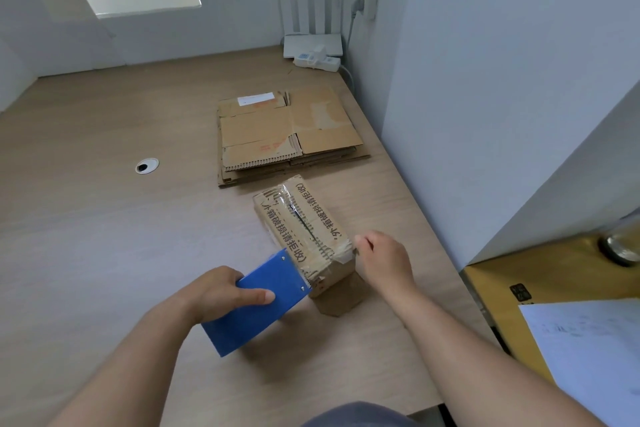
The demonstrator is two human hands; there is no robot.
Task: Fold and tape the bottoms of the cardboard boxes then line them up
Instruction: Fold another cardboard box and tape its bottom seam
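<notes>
Box [320, 218] sat bottom-up; left hand [221, 291] gripped the tape dispenser [256, 312] at its near edge. Right hand [384, 263] met the corner, grip unclear; firm bracing was needed before the cut.

The left hand [218, 291] grips a blue tape dispenser [256, 308] against the near end of the upturned cardboard box [304, 229]. The right hand [384, 260] touches the box's right corner. Flattened boxes [287, 135] lie stacked behind on the surface [104, 236].
</notes>
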